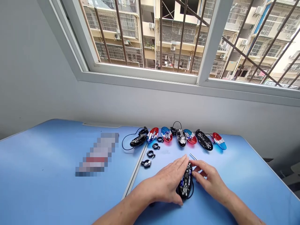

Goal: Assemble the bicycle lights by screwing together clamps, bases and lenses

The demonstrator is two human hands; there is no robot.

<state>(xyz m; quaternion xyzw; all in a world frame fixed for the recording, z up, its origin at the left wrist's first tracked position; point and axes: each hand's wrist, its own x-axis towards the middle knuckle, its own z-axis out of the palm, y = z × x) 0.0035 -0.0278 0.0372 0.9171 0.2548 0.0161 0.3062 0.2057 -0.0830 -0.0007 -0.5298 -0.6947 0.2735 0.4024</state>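
A black oval light housing (187, 181), its inside with silvery contacts and blue parts facing up, stands tilted on the blue table in front of me. My left hand (167, 179) grips it along the left side, fingers over the top end and thumb near the lower end. At its upper right edge, the thumb and fingertips of my right hand (206, 176) press in; what lies between them is partly hidden. A black cable (192, 190) loops around the lower right of the housing. Just beyond my right fingers lies a thin metal rod (193, 156).
Along the table's back lie more black housings (204, 140) with cables, and red-and-blue covers (167, 134). Several black ring clamps (151, 153) form a row left of my hands, near a table seam (134, 175). A blurred-out object (98, 154) lies farther left. A barred window is behind.
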